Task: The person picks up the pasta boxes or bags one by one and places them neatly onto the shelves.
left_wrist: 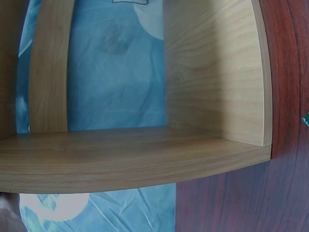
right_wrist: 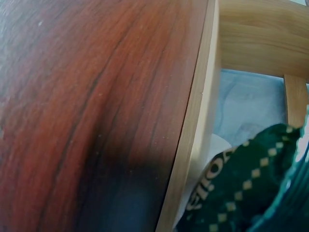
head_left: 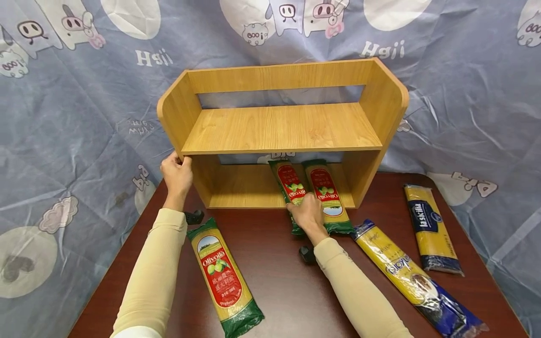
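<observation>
A wooden two-tier shelf (head_left: 279, 126) stands on the table. My left hand (head_left: 176, 178) grips the front edge of its left side panel (left_wrist: 120, 164); in the left wrist view only a bit of that hand shows at the lower left corner. With my right hand (head_left: 309, 213) I hold the lower part of a green-ended Olivoilà spaghetti pack (head_left: 288, 174), which lies slanted on the bottom board and juts out over the front. Its green end (right_wrist: 246, 183) fills a corner of the right wrist view. Close beside it on the right lies a second Olivoilà pack (head_left: 324, 188).
A third Olivoilà spaghetti pack (head_left: 224, 277) lies on the dark red table (head_left: 296, 291) at front left. To the right lie a blue-and-yellow pasta pack (head_left: 401, 267) and a La Sicilia pasta pack (head_left: 431, 225). A printed cloth (head_left: 84, 117) hangs behind the shelf.
</observation>
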Demonstrator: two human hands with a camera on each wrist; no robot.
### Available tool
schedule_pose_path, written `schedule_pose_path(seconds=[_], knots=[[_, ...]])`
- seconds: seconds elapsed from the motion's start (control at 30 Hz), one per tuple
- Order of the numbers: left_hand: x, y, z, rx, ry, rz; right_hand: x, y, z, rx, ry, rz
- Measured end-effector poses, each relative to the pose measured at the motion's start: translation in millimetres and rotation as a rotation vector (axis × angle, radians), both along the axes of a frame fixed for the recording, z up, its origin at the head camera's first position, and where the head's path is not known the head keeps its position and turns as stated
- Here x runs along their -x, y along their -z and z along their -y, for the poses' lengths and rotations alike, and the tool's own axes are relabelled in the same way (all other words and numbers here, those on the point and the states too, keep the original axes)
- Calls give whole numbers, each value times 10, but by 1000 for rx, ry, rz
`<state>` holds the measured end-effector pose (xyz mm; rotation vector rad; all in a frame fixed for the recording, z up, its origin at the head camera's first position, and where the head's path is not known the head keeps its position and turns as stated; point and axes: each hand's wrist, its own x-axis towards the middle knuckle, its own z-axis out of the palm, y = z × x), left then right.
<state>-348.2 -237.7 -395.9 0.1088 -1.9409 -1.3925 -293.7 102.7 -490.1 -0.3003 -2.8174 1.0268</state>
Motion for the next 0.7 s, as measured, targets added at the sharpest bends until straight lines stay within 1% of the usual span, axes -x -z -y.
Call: schedule_pose_path(seconds=[0.13,0.23,0.43,0.7], knots=[[-1,10,-10,-10,5,7,25,13,-5,1,-1,22],[-2,0,-20,4,8,1,41,35,0,4,-1,32],[-6,-21,-30,6,15,-23,84,53,25,-13,7,28],[-12,0,-29,10,6,-7,129,83,19,-29,-9,21]])
